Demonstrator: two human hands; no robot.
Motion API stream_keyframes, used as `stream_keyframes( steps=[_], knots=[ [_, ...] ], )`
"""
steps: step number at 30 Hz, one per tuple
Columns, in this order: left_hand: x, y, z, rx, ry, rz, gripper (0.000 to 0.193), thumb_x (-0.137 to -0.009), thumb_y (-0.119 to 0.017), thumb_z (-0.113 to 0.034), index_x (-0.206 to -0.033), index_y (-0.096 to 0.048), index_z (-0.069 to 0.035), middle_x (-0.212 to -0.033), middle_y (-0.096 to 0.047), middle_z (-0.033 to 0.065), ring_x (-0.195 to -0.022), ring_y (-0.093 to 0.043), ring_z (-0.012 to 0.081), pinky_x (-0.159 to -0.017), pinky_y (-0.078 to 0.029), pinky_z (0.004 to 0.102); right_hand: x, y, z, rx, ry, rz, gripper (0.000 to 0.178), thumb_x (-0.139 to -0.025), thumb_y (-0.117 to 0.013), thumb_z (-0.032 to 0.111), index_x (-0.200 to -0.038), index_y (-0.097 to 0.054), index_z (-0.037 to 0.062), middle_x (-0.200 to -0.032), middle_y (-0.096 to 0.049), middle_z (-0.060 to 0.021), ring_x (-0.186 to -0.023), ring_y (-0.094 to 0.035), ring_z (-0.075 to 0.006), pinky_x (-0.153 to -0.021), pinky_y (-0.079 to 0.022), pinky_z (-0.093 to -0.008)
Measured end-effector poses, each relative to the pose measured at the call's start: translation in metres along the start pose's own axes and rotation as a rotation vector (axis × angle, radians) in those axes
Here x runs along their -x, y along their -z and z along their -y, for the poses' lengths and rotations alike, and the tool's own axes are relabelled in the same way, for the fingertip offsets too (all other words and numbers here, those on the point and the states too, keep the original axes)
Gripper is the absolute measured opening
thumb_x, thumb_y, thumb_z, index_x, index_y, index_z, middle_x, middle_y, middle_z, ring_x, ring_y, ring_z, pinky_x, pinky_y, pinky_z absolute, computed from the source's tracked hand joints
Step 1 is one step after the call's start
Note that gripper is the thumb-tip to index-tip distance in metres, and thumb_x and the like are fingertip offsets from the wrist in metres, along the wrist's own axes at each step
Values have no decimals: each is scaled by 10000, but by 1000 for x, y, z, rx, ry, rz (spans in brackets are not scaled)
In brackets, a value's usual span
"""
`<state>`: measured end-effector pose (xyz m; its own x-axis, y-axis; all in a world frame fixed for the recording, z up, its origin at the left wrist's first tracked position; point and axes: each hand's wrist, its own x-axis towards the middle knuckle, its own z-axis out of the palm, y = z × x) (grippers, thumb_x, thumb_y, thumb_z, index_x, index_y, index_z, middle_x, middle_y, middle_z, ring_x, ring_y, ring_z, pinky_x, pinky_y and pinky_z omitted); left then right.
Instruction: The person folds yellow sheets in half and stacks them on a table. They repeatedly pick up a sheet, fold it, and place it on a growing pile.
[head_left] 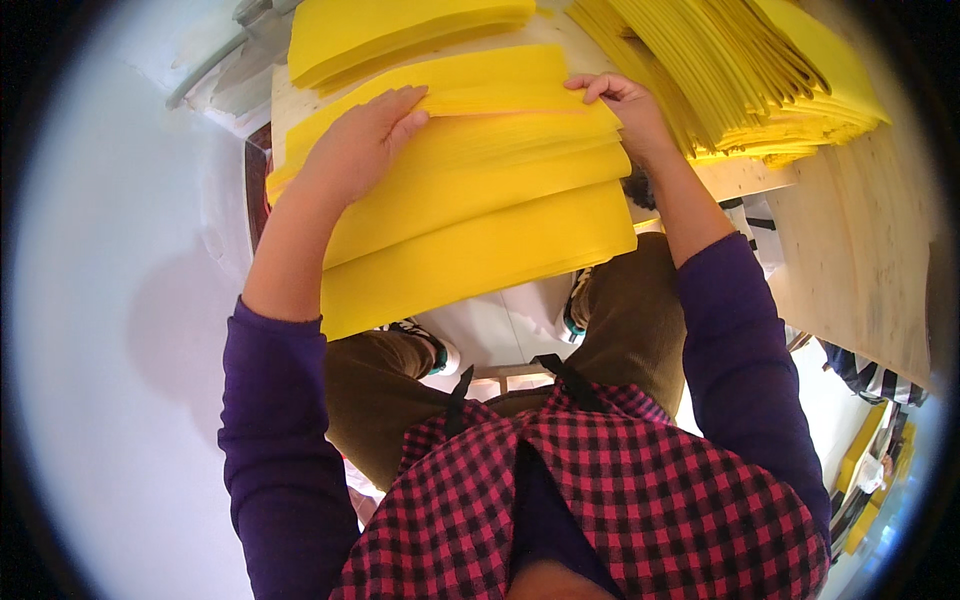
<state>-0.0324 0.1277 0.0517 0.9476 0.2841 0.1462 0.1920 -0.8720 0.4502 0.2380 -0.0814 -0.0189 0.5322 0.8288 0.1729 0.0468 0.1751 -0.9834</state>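
Head view: we look down on a thick stack of yellow sheets [480,210] lying on the near edge of a pale wooden table [850,260], its front overhanging toward our knees. Our left hand [365,140] lies flat on the upper left of the stack, fingers spread, thumb tucked at the edge of the top sheets; it presses and clasps nothing. Our right hand [625,105] curls its fingertips over the far right corner of the top sheets, pinching a thin layer. We judge the step to be squaring or separating the top layer; the next move likely calls for a steady left palm while the right lifts that corner. A second yellow pile [400,35] sits just behind. A fanned heap of yellow sheets [760,80] lies at right. No labels or signs can be made out.
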Motion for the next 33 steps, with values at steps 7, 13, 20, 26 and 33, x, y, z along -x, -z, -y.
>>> stream_keyframes(
  steps=[7,13,20,26,33],
  knots=[
    [17,-24,-2,-236,-38,-122,438,-966,-446,-289,-1340,-436,-61,-1382,-431,189,-1297,-379,348,-1081,-281,423,-2,0,-1,-81,-14,-12,170,-876,-540,-29,-737,-607,43,-1026,-657,-74,-894,-609,-154,-819,-506,-278],
    [13,-21,-8,-272,-67,-154,538,-916,-501,-399,-1340,-444,-72,-1347,-465,197,-1292,-390,333,-1071,-284,477,-3,0,1,-85,-32,-20,146,-879,-540,-28,-775,-615,41,-1019,-664,-77,-904,-612,-151,-825,-506,-272],
    [-14,-14,-24,-222,-148,-123,720,-819,-570,-552,-1306,-484,-28,-1297,-512,206,-1250,-441,338,-1062,-312,425,-8,-4,10,-118,-58,-36,107,-868,-552,-38,-840,-630,31,-1039,-660,-82,-929,-620,-165,-851,-512,-282],
    [-15,-21,-30,-132,-32,-24,691,-843,-546,-539,-1277,-504,-2,-1268,-535,204,-1209,-476,343,-1019,-366,391,-6,-4,17,-79,-44,-4,114,-850,-569,-62,-869,-636,28,-1056,-660,-83,-938,-623,-155,-851,-518,-274],
    [-3,-43,-31,-226,-86,-122,612,-874,-530,-478,-1273,-508,-14,-1319,-500,182,-1256,-434,318,-1038,-328,444,-4,-4,12,-157,-79,-2,103,-848,-582,-54,-877,-639,26,-1049,-663,-72,-928,-625,-146,-845,-522,-264]
  ],
)
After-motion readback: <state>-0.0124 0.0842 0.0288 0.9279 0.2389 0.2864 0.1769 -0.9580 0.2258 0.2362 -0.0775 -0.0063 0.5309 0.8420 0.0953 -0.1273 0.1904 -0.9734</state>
